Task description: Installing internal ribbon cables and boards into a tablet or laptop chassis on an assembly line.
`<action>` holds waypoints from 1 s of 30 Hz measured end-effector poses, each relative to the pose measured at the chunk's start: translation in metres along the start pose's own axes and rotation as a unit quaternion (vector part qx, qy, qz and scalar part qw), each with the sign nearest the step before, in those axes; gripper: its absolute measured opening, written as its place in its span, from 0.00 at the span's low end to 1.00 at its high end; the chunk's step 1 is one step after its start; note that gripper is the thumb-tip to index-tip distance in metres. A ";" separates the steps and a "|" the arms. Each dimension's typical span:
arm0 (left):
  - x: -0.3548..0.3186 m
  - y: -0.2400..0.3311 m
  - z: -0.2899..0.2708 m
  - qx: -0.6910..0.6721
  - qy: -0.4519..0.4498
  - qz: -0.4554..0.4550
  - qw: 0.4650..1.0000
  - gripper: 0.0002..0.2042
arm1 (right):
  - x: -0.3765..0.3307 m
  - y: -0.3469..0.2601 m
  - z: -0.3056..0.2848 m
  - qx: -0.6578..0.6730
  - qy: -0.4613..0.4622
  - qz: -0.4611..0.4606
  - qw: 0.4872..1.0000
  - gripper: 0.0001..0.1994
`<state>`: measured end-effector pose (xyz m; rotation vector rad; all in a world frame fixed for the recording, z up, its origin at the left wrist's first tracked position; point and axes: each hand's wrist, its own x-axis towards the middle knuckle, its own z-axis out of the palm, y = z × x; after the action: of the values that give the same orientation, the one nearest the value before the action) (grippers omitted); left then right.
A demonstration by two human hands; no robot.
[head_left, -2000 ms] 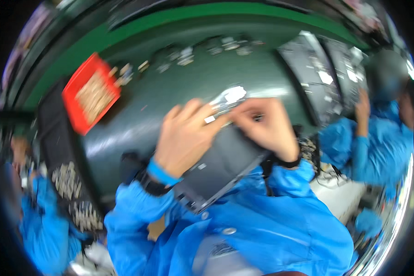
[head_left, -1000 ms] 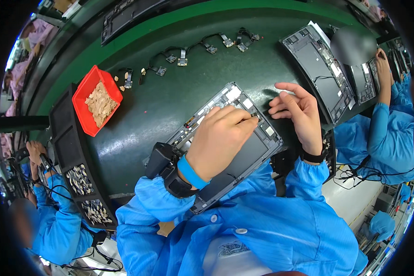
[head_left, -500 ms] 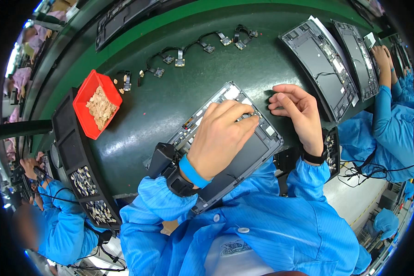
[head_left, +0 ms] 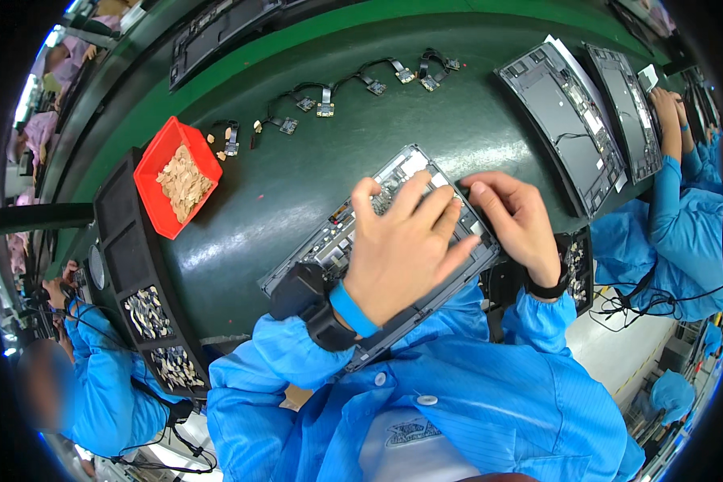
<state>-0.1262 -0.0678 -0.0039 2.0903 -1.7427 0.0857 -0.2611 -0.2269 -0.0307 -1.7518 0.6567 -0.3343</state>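
An opened grey laptop chassis (head_left: 329,241) with exposed boards lies tilted on the green work surface (head_left: 289,177) just in front of me. My left hand (head_left: 406,249) lies flat on its middle, fingers spread and pressing down on the inner parts. My right hand (head_left: 518,221) rests on the chassis's right end, fingers curled over its edge. Both wrists wear dark bands and blue sleeves. What lies under the palms is hidden.
A red bin (head_left: 177,178) of small tan parts stands at the left beside a black compartment tray (head_left: 140,289). Several short cable connectors (head_left: 325,96) line the far side. Two more open chassis (head_left: 570,120) lie at the right, where another person's hands (head_left: 668,108) work.
The view steadied after a blurred turn. My left hand spread flat over the chassis, and my right hand slid from the far right corner onto its right edge.
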 end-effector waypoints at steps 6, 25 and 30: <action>-0.046 0.023 -0.012 -0.059 -0.143 -0.025 0.988 0.50 | -0.010 -0.032 0.030 -0.260 0.054 -0.097 0.959 0.08; -0.089 -0.110 -0.165 -0.402 0.206 -0.049 0.891 0.31 | -0.038 0.000 0.012 -0.074 -0.023 0.038 0.996 0.11; -0.123 -0.106 -0.157 -0.440 0.253 -0.077 0.858 0.33 | -0.044 -0.037 0.028 0.006 0.019 0.098 0.995 0.14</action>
<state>-0.0174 0.1156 0.0727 1.3378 -0.9936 -0.1684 -0.2718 -0.1732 0.0015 -1.6572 0.8463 -0.2351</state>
